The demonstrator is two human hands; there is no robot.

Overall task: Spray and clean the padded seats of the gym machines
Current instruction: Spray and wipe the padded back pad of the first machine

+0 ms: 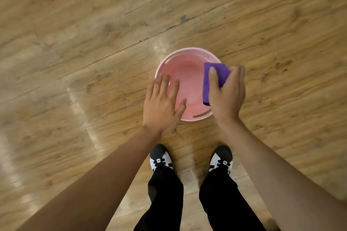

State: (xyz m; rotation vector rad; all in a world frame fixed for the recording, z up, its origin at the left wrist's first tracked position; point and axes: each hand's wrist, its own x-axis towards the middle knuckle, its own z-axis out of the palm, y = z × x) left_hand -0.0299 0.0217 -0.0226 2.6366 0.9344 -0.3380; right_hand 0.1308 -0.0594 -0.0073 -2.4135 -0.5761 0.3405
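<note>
A round pink plastic basin (187, 56) stands on the wooden floor just in front of my feet. My right hand (228, 95) grips a folded purple cloth (212, 77) over the basin's right side, thumb across the cloth's front. My left hand (162, 103) hovers over the basin's left rim with straight, spread fingers and holds nothing. No spray bottle or gym machine is in view.
Wood-patterned floor (93, 33) fills the view all around. My two feet in black-and-white shoes (161, 157) stand close behind the basin, legs in black trousers. Light glare streaks the floor at the left.
</note>
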